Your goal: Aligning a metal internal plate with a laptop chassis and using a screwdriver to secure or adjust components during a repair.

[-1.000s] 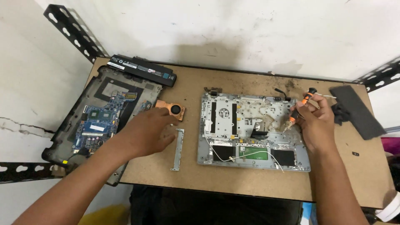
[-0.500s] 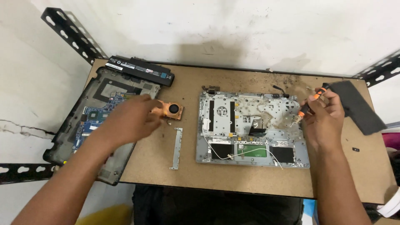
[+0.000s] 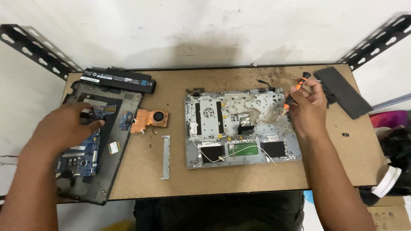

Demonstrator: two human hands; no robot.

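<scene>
While the copper heatsink fan (image 3: 150, 119) already lies removed on the table (image 3: 239, 175), the blue motherboard (image 3: 81, 149) is pressed by the flat, open left hand (image 3: 68, 126); an orange screwdriver (image 3: 295, 90) is gripped in the closed right hand (image 3: 308, 107) over the silver laptop chassis (image 3: 227, 128).

Bare board (image 3: 239, 179) lies between copper heatsink (image 3: 149, 119) and silver chassis (image 3: 239, 128).

A long black battery pack (image 3: 119, 80) is lying at the table's (image 3: 239, 175) far left corner, carrying a white rectangular label at its left end. A brown cardboard box (image 3: 391, 216) is sitting on the floor at lower right.
</scene>
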